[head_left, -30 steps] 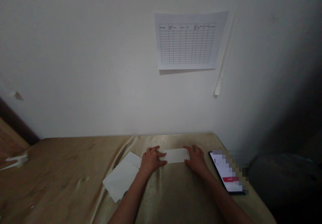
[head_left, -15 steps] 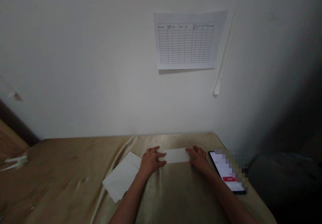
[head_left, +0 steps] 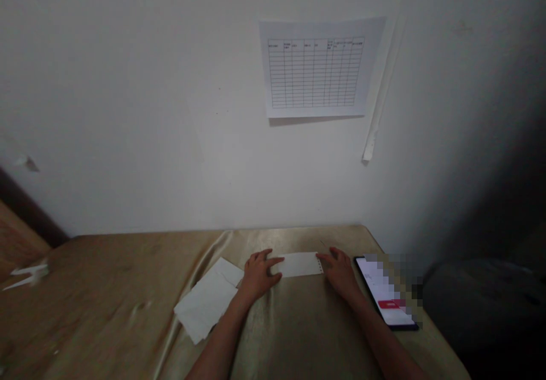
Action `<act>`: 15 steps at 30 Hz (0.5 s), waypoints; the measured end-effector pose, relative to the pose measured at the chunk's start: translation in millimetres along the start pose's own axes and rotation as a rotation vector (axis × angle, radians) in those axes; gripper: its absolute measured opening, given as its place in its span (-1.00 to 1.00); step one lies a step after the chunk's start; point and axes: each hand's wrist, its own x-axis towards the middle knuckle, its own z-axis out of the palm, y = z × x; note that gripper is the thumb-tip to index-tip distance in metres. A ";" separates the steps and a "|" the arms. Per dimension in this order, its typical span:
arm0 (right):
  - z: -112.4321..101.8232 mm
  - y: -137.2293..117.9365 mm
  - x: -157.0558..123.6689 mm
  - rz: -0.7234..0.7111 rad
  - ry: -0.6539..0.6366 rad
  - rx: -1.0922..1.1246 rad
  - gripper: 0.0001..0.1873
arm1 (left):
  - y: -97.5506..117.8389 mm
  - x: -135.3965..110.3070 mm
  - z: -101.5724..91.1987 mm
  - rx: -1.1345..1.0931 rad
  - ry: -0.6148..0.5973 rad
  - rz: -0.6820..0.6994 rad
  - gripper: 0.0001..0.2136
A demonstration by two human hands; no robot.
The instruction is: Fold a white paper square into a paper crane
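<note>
A narrow white strip of paper [head_left: 300,264] lies flat on the cloth-covered table, with a row of punched holes along its right end. My left hand [head_left: 259,273] rests at its left end, fingers spread, index finger and thumb at the paper's edge. At the holed end is my right hand [head_left: 339,267], its index fingertip touching the upper corner and its fingers apart. Neither hand is wrapped round anything. Left of my left forearm, several white sheets of paper [head_left: 209,300] lie slightly overlapped, partly covered by the arm.
A tablet or large phone [head_left: 390,306] with a lit screen lies right of my right forearm, partly pixelated. The gold tablecloth [head_left: 119,289] has a raised fold left of centre. On the wall hangs a printed table sheet [head_left: 318,75]. Paper scraps [head_left: 32,275] lie far left.
My left hand has shifted slightly right along the paper strip. My right thumb has drawn back a little from the lower corner. The strip stays nearly in place.
</note>
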 end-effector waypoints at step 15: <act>3.6 -31.0 -14.0 0.027 0.101 -0.073 -0.34 | 30.4 -2.8 25.0 -0.029 0.089 0.027 -0.66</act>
